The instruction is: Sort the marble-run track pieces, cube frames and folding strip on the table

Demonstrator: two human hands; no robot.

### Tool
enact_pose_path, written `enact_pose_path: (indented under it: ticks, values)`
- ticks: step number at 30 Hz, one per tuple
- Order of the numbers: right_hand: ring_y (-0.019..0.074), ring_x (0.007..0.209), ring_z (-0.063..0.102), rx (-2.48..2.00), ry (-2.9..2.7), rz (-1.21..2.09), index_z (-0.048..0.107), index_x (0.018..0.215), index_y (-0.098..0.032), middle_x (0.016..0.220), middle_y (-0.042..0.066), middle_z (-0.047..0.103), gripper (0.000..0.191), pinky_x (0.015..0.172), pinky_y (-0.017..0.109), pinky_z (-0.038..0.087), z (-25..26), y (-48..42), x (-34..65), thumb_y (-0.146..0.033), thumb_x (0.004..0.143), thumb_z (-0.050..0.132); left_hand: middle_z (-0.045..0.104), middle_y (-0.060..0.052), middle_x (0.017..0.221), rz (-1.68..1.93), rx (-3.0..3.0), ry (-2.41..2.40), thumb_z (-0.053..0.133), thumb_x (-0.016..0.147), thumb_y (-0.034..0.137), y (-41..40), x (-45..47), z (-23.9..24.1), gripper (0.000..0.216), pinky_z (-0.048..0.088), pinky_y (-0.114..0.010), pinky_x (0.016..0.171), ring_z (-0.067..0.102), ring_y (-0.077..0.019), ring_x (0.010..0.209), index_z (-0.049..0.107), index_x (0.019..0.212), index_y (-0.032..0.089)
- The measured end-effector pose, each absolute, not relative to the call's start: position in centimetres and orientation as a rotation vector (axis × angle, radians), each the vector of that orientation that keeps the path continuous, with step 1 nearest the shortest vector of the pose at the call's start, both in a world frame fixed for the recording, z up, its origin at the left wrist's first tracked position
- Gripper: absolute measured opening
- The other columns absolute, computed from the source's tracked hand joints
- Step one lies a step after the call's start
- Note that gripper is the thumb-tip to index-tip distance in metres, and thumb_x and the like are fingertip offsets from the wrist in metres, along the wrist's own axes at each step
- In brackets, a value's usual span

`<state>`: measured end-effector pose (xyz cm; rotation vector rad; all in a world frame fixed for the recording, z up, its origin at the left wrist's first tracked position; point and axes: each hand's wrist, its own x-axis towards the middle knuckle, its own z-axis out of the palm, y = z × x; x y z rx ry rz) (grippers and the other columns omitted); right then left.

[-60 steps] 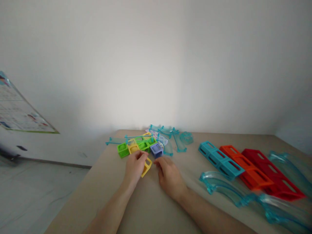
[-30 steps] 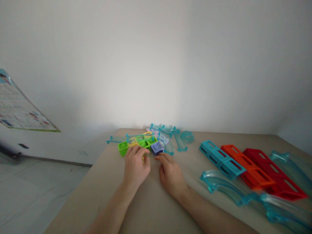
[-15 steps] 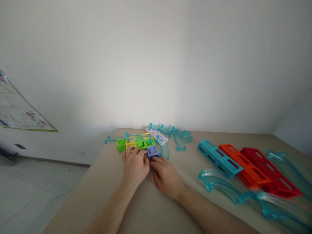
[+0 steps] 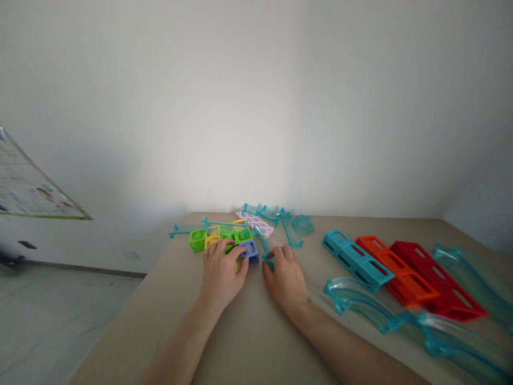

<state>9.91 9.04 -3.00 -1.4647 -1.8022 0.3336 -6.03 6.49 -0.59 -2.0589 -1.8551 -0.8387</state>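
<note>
My left hand (image 4: pixel 223 271) curls its fingers over the near side of a cluster of square blocks, with a bit of yellow block (image 4: pixel 236 265) showing between thumb and fingers. Green blocks (image 4: pixel 197 240) and another yellow block (image 4: pixel 212 235) stand behind it. A purple block (image 4: pixel 249 249) sits at the cluster's right end, beside my left fingertips. To the right, my right hand (image 4: pixel 287 278) closes its thumb and fingers on the near end of a clear teal curved track piece (image 4: pixel 262 241). My right fingers partly hide that piece.
Behind the blocks lie a purple patterned panel (image 4: pixel 256 222), clear teal track pieces (image 4: pixel 266 212) and a round teal piece (image 4: pixel 303 224). At right are rows of blue (image 4: pixel 358 259), orange (image 4: pixel 396 270) and red frames (image 4: pixel 438 278), with long teal tracks (image 4: pixel 358 299) nearer.
My right hand has left the purple block and moved right, onto the curved track piece. My left thumb has spread away from the fingers, showing yellow between them. The view has shifted slightly.
</note>
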Motion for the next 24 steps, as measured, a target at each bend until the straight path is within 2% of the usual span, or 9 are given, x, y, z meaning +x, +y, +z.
enact_pose_path:
  ticks: [2,4,7,9,12,14,15,20,24]
  values:
    - [0.0227,0.077,0.061,-1.474,-1.724,0.361,0.055,0.08,-0.021,0.08,0.006,0.062,0.003,0.071,0.032,0.047,-3.2,9.6,10.1,-0.018,0.079,0.055,0.061,-0.01,0.104,-0.859,-2.049,-1.85,0.062,0.08,0.028,6.6,-6.1,-0.6,0.019,0.042,-0.047,0.093,0.055,-0.0293,0.101,0.073,0.096,0.025]
    - [0.0206,0.068,0.062,-1.479,-1.614,0.387,0.051,0.083,-0.021,0.073,0.004,0.062,0.003,0.062,0.029,0.045,-3.3,10.0,10.3,-0.023,0.085,0.049,0.061,-0.01,0.104,-0.886,-2.044,-1.849,0.062,0.081,0.028,6.6,-6.0,-0.6,0.019,0.042,-0.047,0.093,0.056,-0.0289,0.101,0.073,0.096,0.025]
    - [0.0186,0.057,0.061,-1.435,-1.459,0.419,0.047,0.094,-0.02,0.068,0.003,0.061,0.015,0.052,0.027,0.044,-3.3,10.1,10.5,-0.033,0.094,0.04,0.064,-0.01,0.098,-1.002,-2.006,-1.855,0.061,0.083,0.029,6.6,-5.9,-0.4,0.018,0.043,-0.045,0.091,0.058,-0.0274,0.097,0.072,0.094,0.022]
    - [0.0174,0.057,0.061,-1.372,-1.409,0.433,0.045,0.099,-0.019,0.071,0.003,0.062,0.021,0.053,0.026,0.045,-3.2,9.7,10.4,-0.038,0.096,0.036,0.066,-0.009,0.093,-1.133,-1.968,-1.854,0.06,0.084,0.031,6.5,-5.9,-0.2,0.018,0.044,-0.043,0.089,0.059,-0.0264,0.094,0.07,0.093,0.02]
    - [0.0166,0.073,0.065,-1.143,-1.482,0.453,0.044,0.101,-0.021,0.087,0.006,0.065,0.016,0.065,0.027,0.051,-2.8,8.5,10.3,-0.036,0.096,0.041,0.067,-0.007,0.089,-1.415,-1.962,-1.862,0.062,0.083,0.035,6.2,-5.7,0.1,0.02,0.045,-0.04,0.089,0.06,-0.0244,0.091,0.067,0.092,0.018]
    - [0.0166,0.088,0.065,-0.887,-1.661,0.473,0.046,0.1,-0.023,0.099,0.007,0.064,0.007,0.077,0.029,0.051,-2.5,7.6,10.2,-0.026,0.094,0.045,0.067,-0.006,0.087,-1.696,-1.992,-1.905,0.061,0.084,0.038,6.0,-5.3,0.2,0.022,0.047,-0.036,0.085,0.061,-0.0224,0.088,0.064,0.091,0.018]
    - [0.0166,0.095,0.064,-0.76,-1.76,0.481,0.047,0.101,-0.024,0.105,0.008,0.064,0.009,0.082,0.029,0.051,-2.2,7.2,10.2,-0.02,0.093,0.045,0.068,-0.006,0.088,-1.882,-2.007,-1.926,0.061,0.084,0.039,5.9,-5.1,0.2,0.023,0.048,-0.034,0.082,0.062,-0.0215,0.086,0.063,0.093,0.018]
    - [0.02,0.122,0.052,-0.509,-2.064,0.481,0.049,0.109,-0.023,0.129,0.011,0.054,0.033,0.099,0.035,0.045,-1.2,6.1,10.1,-0.006,0.082,0.044,0.069,-0.004,0.09,-2.841,-1.805,-1.945,0.063,0.083,0.039,5.8,-4.0,0.3,0.036,0.051,-0.029,0.075,0.066,-0.0181,0.082,0.056,0.112,0.019]
    - [0.0261,0.129,0.043,-0.881,-1.983,0.32,0.048,0.123,-0.02,0.137,0.014,0.045,0.056,0.106,0.043,0.038,-1.4,6.9,10.1,-0.004,0.069,0.045,0.067,0.002,0.075,-3.207,-1.437,-1.906,0.064,0.081,0.038,6.0,-4.0,0.9,0.031,0.049,-0.024,0.062,0.064,-0.0139,0.066,0.058,0.105,0.02]
